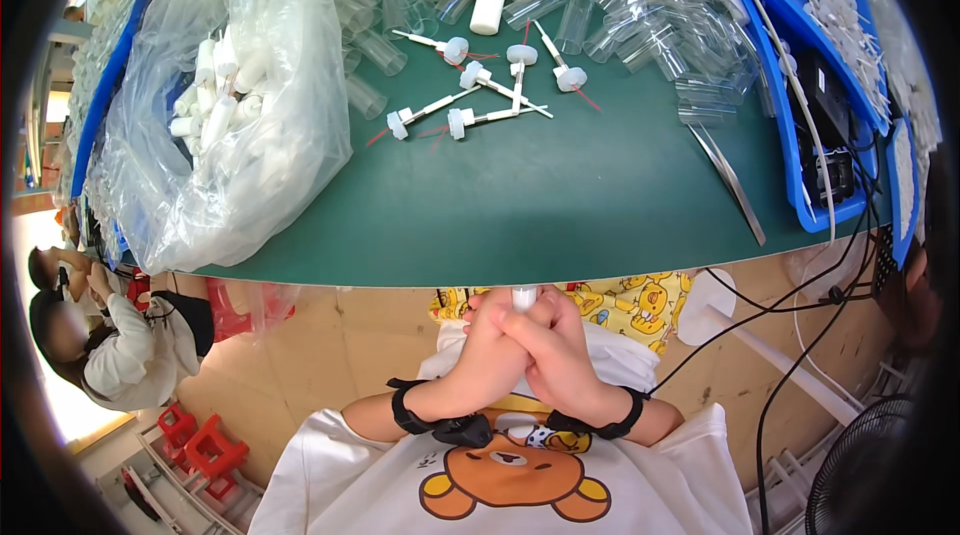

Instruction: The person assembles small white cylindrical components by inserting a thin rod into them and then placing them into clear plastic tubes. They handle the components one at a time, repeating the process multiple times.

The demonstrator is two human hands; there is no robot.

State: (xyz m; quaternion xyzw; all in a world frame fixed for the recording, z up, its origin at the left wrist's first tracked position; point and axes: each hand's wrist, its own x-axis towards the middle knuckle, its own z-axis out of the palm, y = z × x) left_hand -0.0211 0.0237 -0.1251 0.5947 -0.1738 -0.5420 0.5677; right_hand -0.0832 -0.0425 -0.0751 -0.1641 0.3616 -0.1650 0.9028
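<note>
My left hand [488,343] and my right hand [560,340] are pressed together in front of my chest, just off the table's near edge. Their fingers close around a white cylindrical piece [523,297], of which only the upper end shows. On the green table [450,205], beyond my hands, lie several thin white rods with round translucent caps [458,123] and red wires. Metal tweezers [735,190] rest toward the right.
A large clear plastic bag [290,165] with white cylindrical pieces [215,115] stands at left. Clear tubes [650,10] and white cylinders [488,7] are heaped at the back. Blue bins [797,170] and cables edge the right. A person [140,350] sits at far left.
</note>
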